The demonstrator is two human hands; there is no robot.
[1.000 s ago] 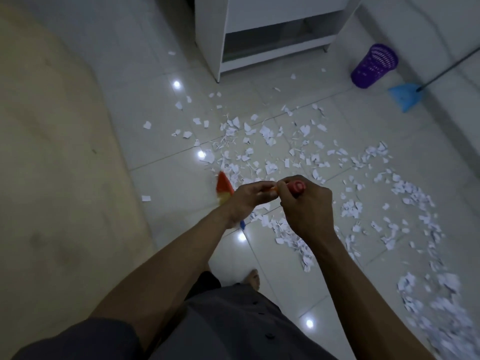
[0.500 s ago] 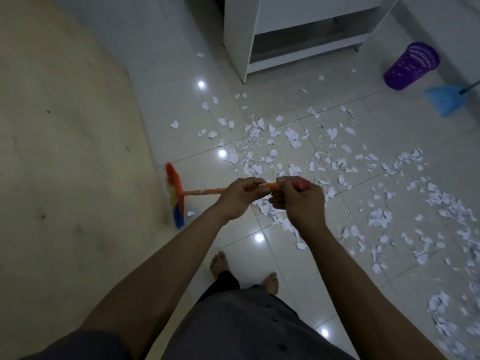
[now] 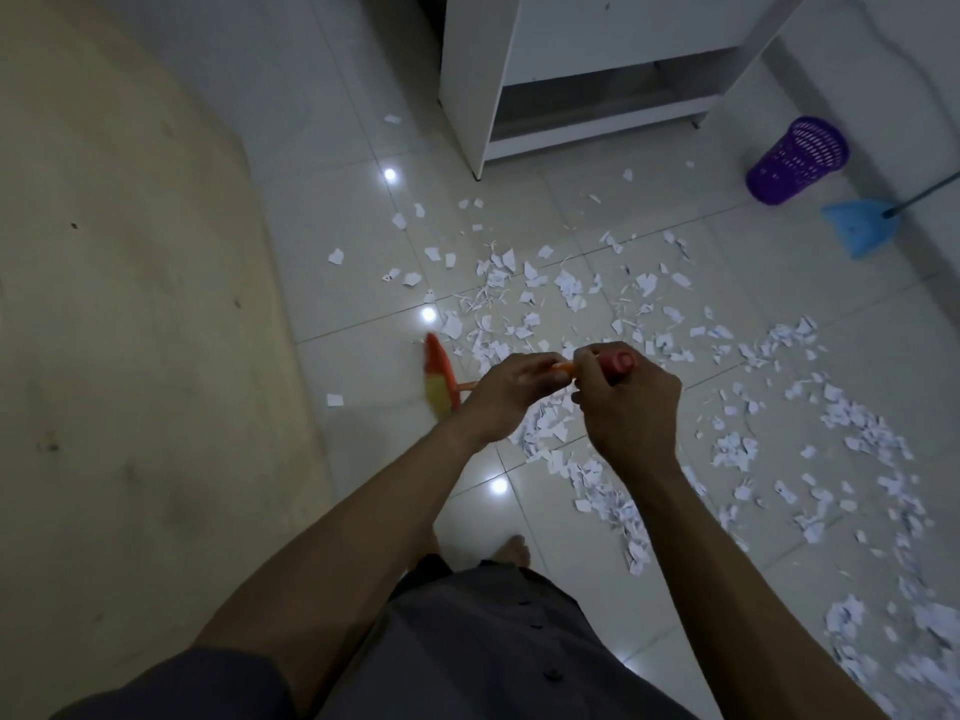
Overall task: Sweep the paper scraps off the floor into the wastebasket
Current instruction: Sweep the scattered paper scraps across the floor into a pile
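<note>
The tiled floor [image 3: 337, 210] carries white paper scraps [image 3: 571, 293] strewn from the middle out to the right edge, below a white cabinet [image 3: 467, 70]. The purple wastebasket [image 3: 795, 161] stands upright at far right, well apart from the hands, a blue dustpan [image 3: 860, 228] just beside it. Both hands grip the orange broom [image 3: 439, 379] handle - left hand [image 3: 506, 394] lower, right hand [image 3: 626, 402] curled round its red end - with the blurred bristle head at the scraps' left edge

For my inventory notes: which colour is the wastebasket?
The wastebasket is purple, seen best in the head view.
</note>
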